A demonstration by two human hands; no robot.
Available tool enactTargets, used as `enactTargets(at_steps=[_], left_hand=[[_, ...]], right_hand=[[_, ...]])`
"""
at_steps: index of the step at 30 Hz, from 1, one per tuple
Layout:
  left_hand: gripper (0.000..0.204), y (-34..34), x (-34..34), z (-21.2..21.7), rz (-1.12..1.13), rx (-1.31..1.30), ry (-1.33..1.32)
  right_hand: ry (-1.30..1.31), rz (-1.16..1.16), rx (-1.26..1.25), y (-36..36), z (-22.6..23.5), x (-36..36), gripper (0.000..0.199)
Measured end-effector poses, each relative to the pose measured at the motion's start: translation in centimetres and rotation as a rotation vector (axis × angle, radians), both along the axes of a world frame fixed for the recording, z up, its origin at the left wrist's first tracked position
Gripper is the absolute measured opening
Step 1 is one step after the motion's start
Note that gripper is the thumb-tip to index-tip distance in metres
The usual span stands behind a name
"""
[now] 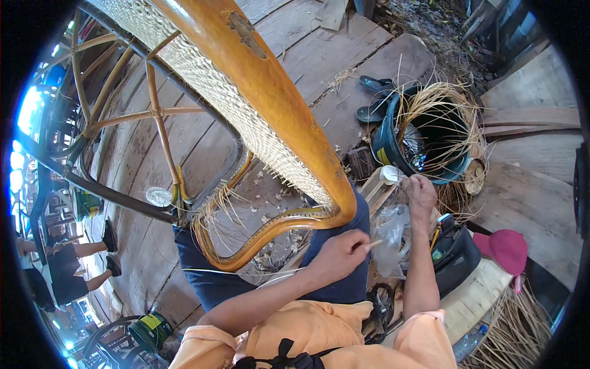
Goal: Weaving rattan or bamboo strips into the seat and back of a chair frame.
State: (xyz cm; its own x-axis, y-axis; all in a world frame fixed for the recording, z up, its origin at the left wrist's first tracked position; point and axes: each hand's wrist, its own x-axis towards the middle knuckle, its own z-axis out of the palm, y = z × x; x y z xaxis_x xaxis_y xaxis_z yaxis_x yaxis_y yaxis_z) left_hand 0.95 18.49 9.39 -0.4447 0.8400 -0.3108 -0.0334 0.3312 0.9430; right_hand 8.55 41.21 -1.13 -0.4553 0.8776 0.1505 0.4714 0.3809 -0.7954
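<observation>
Across my thighs leans a rattan chair frame (270,80) in glossy amber, its woven cane panel (239,111) filling the inside. Loose cane ends (215,206) stick out near its bent lower corner. My left hand (340,253) is closed beside that corner, above my right thigh, with a short pale stick (373,245) poking out past the fingers. Farther right, my right hand (421,195) has its fingers pinched together at the edge of a small white cup (389,174). A thin line shows between fingertips and cup; what it is I cannot make out.
A dark green bucket (384,136) with cane strands stands ahead right, beside sandals (372,114). Near my right arm lie a clear plastic bag (391,240), a black bag (458,258) and a maroon cap (503,249). Another person's legs (92,249) show far left.
</observation>
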Motion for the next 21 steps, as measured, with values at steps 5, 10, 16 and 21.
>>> enactTargets(at_steps=[5, 10, 16, 21], left_hand=[[0.018, 6.3, 0.4, -3.4, 0.116, -0.048, -0.079], [0.017, 10.4, -0.5, -5.4, 0.274, -0.155, -0.348], [0.016, 11.3, -0.9, -6.4, 0.393, -0.13, -0.53], [0.017, 11.3, -1.1, -5.6, 0.464, -0.11, -0.502]], right_hand=[[0.064, -0.108, -0.355, 0.1, 0.0, 0.8, 0.018], [0.126, -0.073, -0.415, 0.2, -1.2, 1.6, 0.019], [0.488, -0.216, -0.758, -0.2, 2.8, 3.0, 0.014], [0.493, -0.198, -0.815, -2.0, 5.2, 2.6, 0.015]])
